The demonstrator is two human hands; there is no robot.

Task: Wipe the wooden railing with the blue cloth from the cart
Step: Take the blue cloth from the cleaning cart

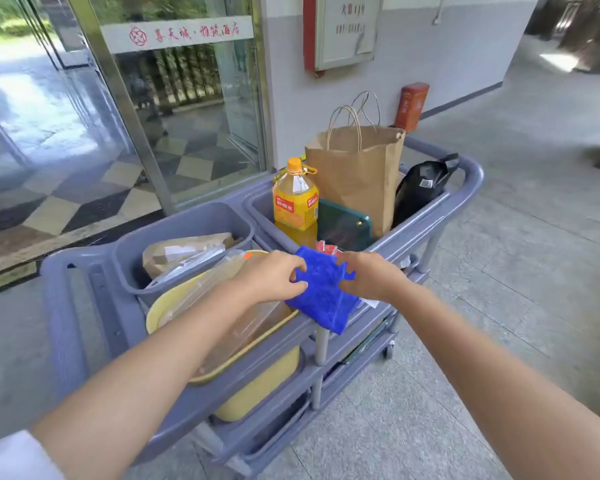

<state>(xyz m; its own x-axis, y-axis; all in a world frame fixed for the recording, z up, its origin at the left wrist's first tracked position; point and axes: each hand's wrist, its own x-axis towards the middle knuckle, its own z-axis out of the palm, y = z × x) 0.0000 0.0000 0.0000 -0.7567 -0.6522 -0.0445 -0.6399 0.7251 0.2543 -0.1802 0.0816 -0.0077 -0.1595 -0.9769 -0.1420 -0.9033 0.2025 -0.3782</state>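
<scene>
While both of my hands grip the blue cloth (323, 292), I see the left hand (274, 277) pinching its left edge between thumb and fingers, and the right hand (369, 277) clamped on its right edge the same way. The cloth hangs spread between them, its lower corner drooping over the near rim of the grey cart (465, 178).

Just under my left hand sits a yellow basin (264, 382), set into the cart's top deck, with a clear plastic container (229, 306) lying tilted inside it. Beyond that, a grey bin (187, 223) holds a crumpled brown paper bag (187, 249) and some clear wrapping.

Past the cloth, the cart's far tray carries a bottle of orange drink (295, 199) standing upright with an orange cap, a dark green flat case (343, 223) leaning just beside it, and a tall brown paper shopping bag (357, 174) with twine handles. A black plastic bag (420, 188) slumps against the tray's right wall. Something red (328, 247) peeks out just behind the cloth; I cannot tell what it is.

The cart stands on grey floor tiles near a glass door (174, 116) and a white wall (447, 57).
</scene>
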